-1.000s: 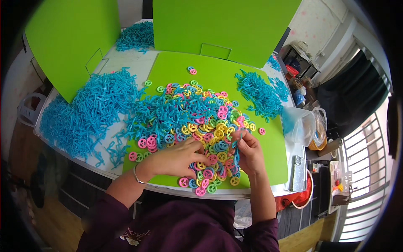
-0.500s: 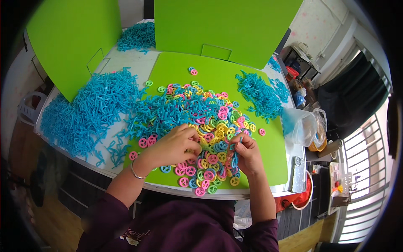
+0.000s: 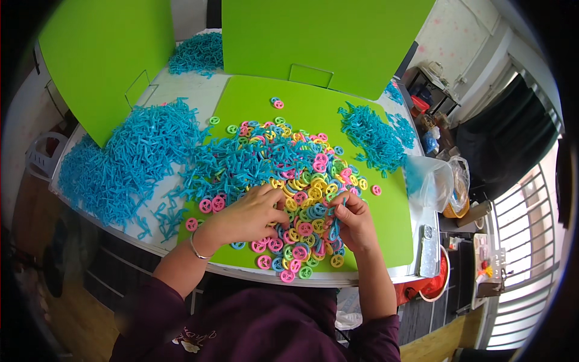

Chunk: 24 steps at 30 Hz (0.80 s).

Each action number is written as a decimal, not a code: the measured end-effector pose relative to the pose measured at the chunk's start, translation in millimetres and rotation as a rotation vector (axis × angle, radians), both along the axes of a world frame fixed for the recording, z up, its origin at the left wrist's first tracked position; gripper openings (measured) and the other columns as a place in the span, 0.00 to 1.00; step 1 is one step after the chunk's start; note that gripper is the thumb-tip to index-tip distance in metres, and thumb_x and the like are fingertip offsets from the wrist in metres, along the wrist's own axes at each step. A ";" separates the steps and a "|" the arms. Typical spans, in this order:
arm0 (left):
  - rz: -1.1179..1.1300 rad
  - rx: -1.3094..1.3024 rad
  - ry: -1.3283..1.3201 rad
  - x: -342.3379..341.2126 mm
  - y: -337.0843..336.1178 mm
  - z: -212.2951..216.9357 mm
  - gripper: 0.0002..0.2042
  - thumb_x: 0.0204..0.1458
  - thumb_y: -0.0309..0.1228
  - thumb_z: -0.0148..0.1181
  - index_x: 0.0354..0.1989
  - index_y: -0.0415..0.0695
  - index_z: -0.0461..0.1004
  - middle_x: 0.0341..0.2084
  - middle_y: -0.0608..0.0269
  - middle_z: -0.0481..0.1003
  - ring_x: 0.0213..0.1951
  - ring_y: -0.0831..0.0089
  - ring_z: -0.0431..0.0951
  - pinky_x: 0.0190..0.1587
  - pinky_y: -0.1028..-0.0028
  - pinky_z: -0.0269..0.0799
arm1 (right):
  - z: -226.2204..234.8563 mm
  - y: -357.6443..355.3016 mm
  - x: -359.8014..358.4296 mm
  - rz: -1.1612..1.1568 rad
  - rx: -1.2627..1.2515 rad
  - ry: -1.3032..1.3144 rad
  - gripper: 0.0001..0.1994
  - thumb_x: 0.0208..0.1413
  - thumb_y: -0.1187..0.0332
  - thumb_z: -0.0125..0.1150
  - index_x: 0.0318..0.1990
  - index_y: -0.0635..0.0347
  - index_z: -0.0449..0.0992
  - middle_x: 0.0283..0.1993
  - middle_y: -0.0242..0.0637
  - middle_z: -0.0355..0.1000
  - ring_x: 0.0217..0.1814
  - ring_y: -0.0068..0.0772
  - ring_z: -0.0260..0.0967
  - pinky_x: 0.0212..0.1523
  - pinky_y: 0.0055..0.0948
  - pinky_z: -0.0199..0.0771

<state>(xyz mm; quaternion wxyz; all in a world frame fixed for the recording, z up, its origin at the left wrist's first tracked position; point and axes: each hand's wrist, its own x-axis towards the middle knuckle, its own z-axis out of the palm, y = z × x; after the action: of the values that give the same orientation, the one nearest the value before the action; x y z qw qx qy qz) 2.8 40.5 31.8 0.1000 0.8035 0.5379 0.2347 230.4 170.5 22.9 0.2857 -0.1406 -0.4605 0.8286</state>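
A heap of small plastic wheels (image 3: 305, 228) in pink, yellow, green and blue lies in front of me, partly covered by thin turquoise plastic pieces (image 3: 241, 158). Over the near left part of this heap my left hand (image 3: 253, 212) bends its fingers down among the wheels. Its fingertips are partly hidden, and what they pinch cannot be made out. To the right of it, my right hand (image 3: 356, 226) is closed, thumb against fingers, on a blue plastic piece (image 3: 335, 230) that hangs below the fingertips near the heap's right edge.
A large turquoise pile (image 3: 142, 160) covers the table's left side; a smaller pile (image 3: 375, 137) lies at right. Green boards (image 3: 325, 42) stand behind the green mat (image 3: 392, 241). A phone (image 3: 429, 250) rests at the right edge, near a clear plastic bag (image 3: 429, 181).
My left hand has shifted slightly toward me, its fingers lower among the wheels. My right hand stays almost in place, still holding the blue plastic piece.
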 end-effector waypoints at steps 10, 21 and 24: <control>0.198 -0.049 -0.625 6.8 11.8 10.8 0.06 0.45 0.26 0.68 0.32 0.44 0.79 0.30 0.63 0.77 0.33 0.72 0.77 0.35 0.75 0.73 | -1.2 -9.3 -12.2 -0.091 0.029 -0.143 0.06 0.56 0.72 0.61 0.39 0.61 0.73 0.31 0.34 0.74 0.29 0.24 0.72 0.31 0.25 0.75; 0.161 -0.153 -1.103 20.2 14.4 -9.4 0.05 0.50 0.17 0.62 0.35 0.37 0.77 0.32 0.61 0.80 0.37 0.77 0.80 0.41 0.79 0.77 | -6.9 -21.5 -22.1 -0.076 0.181 -0.288 0.04 0.58 0.73 0.60 0.36 0.62 0.73 0.31 0.34 0.76 0.28 0.17 0.70 0.28 0.16 0.67; 0.167 -0.127 -1.131 20.4 12.6 -7.9 0.05 0.49 0.17 0.63 0.35 0.37 0.78 0.32 0.60 0.80 0.37 0.78 0.79 0.41 0.79 0.77 | -7.7 -20.8 -22.4 -0.052 0.154 -0.250 0.04 0.58 0.73 0.60 0.35 0.63 0.72 0.31 0.36 0.76 0.30 0.20 0.72 0.29 0.17 0.70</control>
<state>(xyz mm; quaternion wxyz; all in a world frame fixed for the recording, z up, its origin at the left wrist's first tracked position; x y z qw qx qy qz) 23.2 53.1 23.9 0.4013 0.5003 0.4756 0.6021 208.0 149.7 15.2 0.2573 -0.2322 -0.5508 0.7593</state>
